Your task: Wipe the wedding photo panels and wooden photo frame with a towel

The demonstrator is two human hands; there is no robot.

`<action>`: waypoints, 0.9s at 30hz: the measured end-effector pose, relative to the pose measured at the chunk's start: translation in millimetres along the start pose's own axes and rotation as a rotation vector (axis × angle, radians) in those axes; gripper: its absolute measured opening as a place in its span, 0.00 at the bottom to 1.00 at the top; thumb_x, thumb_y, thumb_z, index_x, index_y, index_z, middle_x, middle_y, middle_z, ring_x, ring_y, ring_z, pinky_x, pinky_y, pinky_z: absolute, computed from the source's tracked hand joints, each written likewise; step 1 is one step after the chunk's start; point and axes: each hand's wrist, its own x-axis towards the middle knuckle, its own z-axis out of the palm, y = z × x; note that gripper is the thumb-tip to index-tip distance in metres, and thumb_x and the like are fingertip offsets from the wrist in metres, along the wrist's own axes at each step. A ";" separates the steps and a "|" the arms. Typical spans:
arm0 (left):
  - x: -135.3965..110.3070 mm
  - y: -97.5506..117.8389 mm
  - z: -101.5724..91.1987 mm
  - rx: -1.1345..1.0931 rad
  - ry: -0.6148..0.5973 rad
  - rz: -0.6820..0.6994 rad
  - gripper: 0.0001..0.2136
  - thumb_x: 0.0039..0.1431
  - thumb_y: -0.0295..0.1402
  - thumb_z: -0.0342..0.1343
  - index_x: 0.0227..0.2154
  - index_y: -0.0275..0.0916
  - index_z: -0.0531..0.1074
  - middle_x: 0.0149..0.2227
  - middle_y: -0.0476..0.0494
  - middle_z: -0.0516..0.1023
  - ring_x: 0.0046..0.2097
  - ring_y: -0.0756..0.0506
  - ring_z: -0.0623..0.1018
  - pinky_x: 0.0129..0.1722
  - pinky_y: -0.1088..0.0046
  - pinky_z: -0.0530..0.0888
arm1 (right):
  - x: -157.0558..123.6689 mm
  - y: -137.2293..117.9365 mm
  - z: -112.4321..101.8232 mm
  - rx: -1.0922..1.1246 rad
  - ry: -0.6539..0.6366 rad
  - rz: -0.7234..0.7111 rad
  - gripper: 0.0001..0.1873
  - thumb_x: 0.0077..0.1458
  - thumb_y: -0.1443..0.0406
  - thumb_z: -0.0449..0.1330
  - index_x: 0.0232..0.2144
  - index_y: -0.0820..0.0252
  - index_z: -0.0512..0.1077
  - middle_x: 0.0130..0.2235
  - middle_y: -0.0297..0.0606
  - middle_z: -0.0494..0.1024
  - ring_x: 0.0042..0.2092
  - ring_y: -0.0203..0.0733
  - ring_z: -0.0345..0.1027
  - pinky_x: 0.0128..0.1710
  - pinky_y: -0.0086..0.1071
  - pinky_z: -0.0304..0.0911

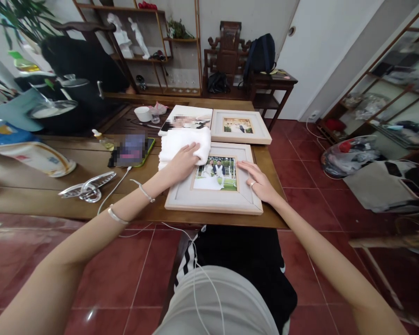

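A light-coloured picture frame (181, 202) lies flat on the wooden table in front of me. Behind its inner opening is a photo (218, 174) of two people outdoors. My left hand (186, 160) presses on a folded white towel (185, 139), its fingers closed over the near edge. The towel covers the frame's upper left corner and part of the photo. On the frame's right border rests my right hand (260, 182), fingers stretched out and nothing held in them.
Behind lie a second framed photo (261, 134) and a photo panel (192, 110). To the left are a phone (131, 150) with a white cable, a silver clip (87, 187), a small dropper bottle (103, 139), a white cup (143, 114) and a blue-white bag (28, 151).
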 end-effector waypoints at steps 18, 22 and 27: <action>-124.5 86.6 -60.6 -0.128 -0.149 0.080 0.18 0.45 0.13 0.51 0.37 0.35 0.77 0.63 0.29 0.65 0.66 0.35 0.63 0.60 0.61 0.70 | -0.3 0.5 4.3 0.006 0.037 0.011 0.36 0.46 0.75 0.51 0.59 0.50 0.67 0.63 0.37 0.67 0.67 0.50 0.53 0.68 0.55 0.46; -82.6 72.6 -43.7 -0.069 -0.125 -0.014 0.17 0.52 0.16 0.49 0.39 0.32 0.78 0.64 0.28 0.63 0.65 0.32 0.64 0.61 0.54 0.68 | -0.7 1.5 3.3 -0.014 0.017 -0.012 0.36 0.47 0.75 0.50 0.59 0.51 0.66 0.63 0.39 0.67 0.67 0.49 0.52 0.68 0.56 0.46; -22.3 30.2 -16.4 -0.014 0.035 -0.151 0.17 0.58 0.20 0.46 0.45 0.30 0.76 0.68 0.29 0.54 0.68 0.32 0.56 0.63 0.50 0.62 | -1.2 1.9 1.6 -0.022 -0.001 -0.026 0.36 0.48 0.74 0.50 0.60 0.51 0.66 0.63 0.39 0.66 0.68 0.51 0.52 0.67 0.57 0.46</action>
